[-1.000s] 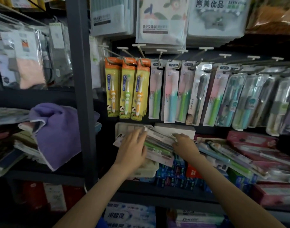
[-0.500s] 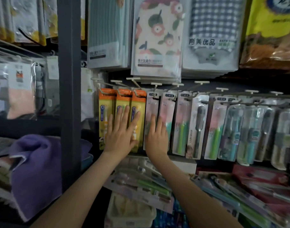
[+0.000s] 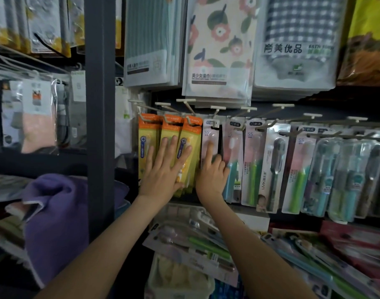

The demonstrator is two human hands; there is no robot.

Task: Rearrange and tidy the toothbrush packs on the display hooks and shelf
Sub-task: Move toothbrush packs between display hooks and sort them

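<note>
**Two Hands Are Touching the Hanging Toothbrush Packs**

The left hand (image 3: 163, 173) is lying flat on the orange toothbrush packs (image 3: 144, 134). Its fingers are straight and spread out. They are pressing on the fronts of the packs and are not curling round anything. The three orange packs are hanging side by side on thin hooks (image 3: 185, 101). They are at the left end of the row, near a dark post (image 3: 100, 126).

The right hand (image 3: 211, 178) is touching the pink toothbrush pack (image 3: 210, 131), which is hanging just to the right of the orange ones. The pointing finger is lying straight up the front of this pack. The other fingers are bending in. The thumb is hiding, so I cannot tell if the hand is gripping the pack or only pushing on it.

More packs are hanging along the row to the right. One is showing a blue handle (image 3: 229, 186) and the next one a green handle (image 3: 252, 180).

Under the arms, loose toothbrush packs (image 3: 191, 244) are lying in a messy pile on the shelf below the hanging row.

A purple towel (image 3: 55, 223) is sitting to the left of the post. A big flower pack (image 3: 219, 39) is hanging above the hooks.
</note>
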